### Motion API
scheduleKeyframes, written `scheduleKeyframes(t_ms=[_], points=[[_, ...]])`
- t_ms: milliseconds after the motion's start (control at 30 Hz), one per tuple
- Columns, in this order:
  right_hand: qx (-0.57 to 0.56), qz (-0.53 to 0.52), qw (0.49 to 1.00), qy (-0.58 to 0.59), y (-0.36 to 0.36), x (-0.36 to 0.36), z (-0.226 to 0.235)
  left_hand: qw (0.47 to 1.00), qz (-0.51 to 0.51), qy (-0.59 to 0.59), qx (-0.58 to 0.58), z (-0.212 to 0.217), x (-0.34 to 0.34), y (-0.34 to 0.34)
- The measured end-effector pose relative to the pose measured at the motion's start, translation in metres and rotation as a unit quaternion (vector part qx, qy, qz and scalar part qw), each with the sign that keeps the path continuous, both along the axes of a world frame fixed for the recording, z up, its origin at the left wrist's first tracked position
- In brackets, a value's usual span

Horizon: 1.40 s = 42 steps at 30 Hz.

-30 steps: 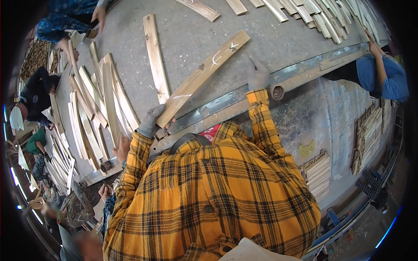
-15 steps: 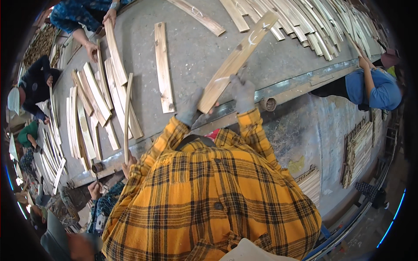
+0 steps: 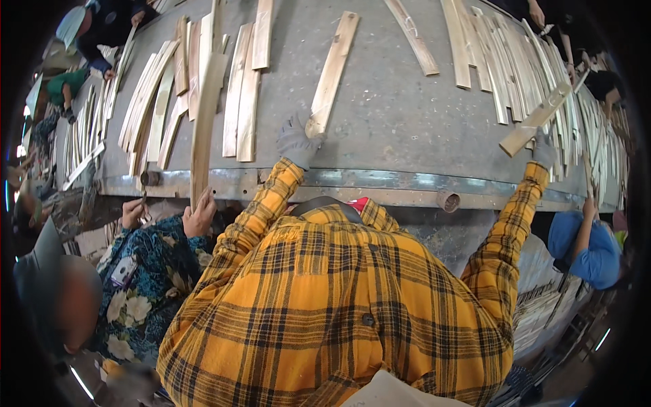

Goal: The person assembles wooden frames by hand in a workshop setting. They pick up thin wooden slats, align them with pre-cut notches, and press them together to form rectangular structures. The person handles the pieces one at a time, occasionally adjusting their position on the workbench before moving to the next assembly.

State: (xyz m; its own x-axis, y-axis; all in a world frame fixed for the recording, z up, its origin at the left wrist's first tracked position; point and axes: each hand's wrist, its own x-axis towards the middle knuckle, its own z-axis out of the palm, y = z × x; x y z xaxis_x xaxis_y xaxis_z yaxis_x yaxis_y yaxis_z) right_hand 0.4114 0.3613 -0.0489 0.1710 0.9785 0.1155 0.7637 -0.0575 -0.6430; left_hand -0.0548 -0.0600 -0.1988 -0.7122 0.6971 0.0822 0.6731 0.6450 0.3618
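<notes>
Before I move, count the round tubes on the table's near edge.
2: one tube left of your left hand, another tube between that hand and your right hand. More may be hidden.

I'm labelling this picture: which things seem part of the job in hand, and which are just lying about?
Seemingly in the job:
angled plank, held by the right hand
knotted plank, its near end at the left hand
worktable

Lying about, no hand on them:
curved plank
rusty tube by the table's edge
</notes>
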Motion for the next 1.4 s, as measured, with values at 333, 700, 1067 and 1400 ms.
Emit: scheduleKeyframes(t_ms=[333,700,1067,1400], points=[[-0.186,0.272,0.94,0.084,-0.173,-0.209,-0.049,0.922,0.043,-0.366,0.123,0.003,0.007,-0.017],[-0.439,0.28,0.788,0.328,-0.296,-0.319,-0.087,0.72,0.032,-0.66,0.213,0.066,0.029,-0.032],[-0.518,0.234,0.686,0.455,-0.294,-0.327,-0.135,0.562,0.053,-0.811,0.154,0.063,0.039,-0.046],[-0.399,0.155,0.754,0.499,-0.198,-0.251,-0.079,0.995,0.013,-0.073,-0.071,0.031,0.007,-0.067]])
